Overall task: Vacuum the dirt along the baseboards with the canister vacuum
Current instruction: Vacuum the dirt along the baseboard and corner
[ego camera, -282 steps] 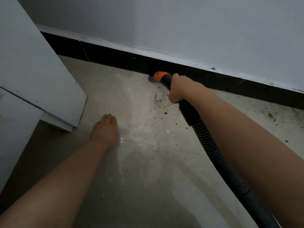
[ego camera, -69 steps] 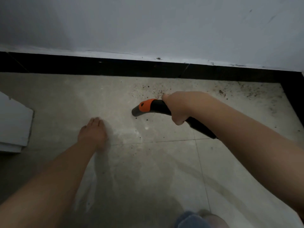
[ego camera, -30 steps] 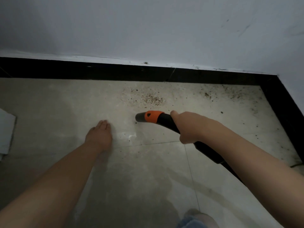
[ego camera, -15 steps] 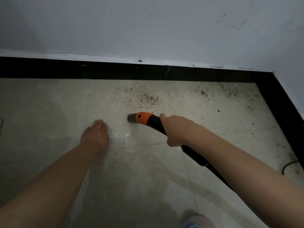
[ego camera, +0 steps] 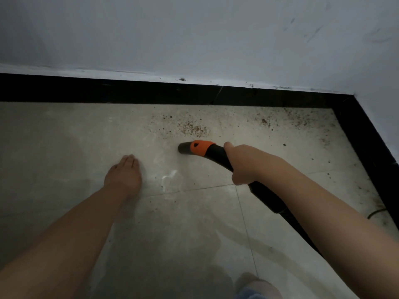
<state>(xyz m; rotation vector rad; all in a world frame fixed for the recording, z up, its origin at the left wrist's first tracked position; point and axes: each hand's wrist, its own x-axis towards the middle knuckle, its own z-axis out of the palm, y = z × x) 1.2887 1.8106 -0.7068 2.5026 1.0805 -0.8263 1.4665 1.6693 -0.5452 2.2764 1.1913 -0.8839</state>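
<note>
Nearest to us, at the bottom edge, a knee (ego camera: 257, 287) in pale blue cloth shows above the tiled floor (ego camera: 183, 234). Our right hand (ego camera: 248, 164) wraps its curled fingers around the vacuum hose handle (ego camera: 218, 157), a black curved tube with an orange collar (ego camera: 199, 147) and a dark round nozzle mouth (ego camera: 183, 147) that points left, low over the tile; whether it touches, we cannot tell. Behind our grip the black tube runs back toward the lower right under our forearm. Our left hand (ego camera: 125, 175) lies flat on the floor, fingers straight and close together, palm pressing the tile, well apart from the nozzle. Just beyond the nozzle lies a patch of brown dirt (ego camera: 192, 128), with more specks scattered right toward the corner (ego camera: 265, 121). Further on, the black baseboard (ego camera: 129, 91) runs along the foot of the grey wall (ego camera: 194, 35) and turns down the right side. A thin dark cord (ego camera: 376, 212) curls near that right baseboard.
</note>
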